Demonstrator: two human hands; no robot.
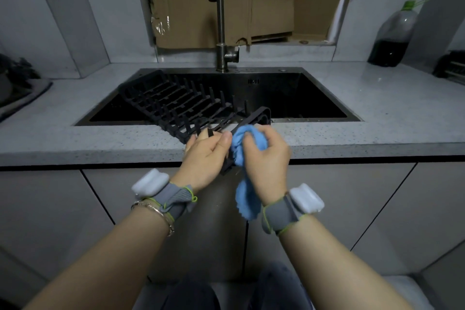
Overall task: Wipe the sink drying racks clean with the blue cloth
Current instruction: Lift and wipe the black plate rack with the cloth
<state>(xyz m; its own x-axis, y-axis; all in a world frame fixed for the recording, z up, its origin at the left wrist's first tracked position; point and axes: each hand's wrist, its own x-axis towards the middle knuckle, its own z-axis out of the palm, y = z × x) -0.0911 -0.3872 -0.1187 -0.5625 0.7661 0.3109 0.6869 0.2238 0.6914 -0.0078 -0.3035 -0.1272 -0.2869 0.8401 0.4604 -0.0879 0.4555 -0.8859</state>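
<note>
- Your left hand (206,156) is gripping the near corner of the black drying rack (176,103), at mid-frame.
- Your right hand (266,158) is clutching the bunched blue cloth (242,134) against the rack's edge.
- The rack is lying tilted across the left half of the sink (302,93), seemingly overhanging the counter (352,138).

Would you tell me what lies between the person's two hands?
Head view: the bunched blue cloth in the right hand, pressed on the edge of the black drying rack held by the left hand.
</note>
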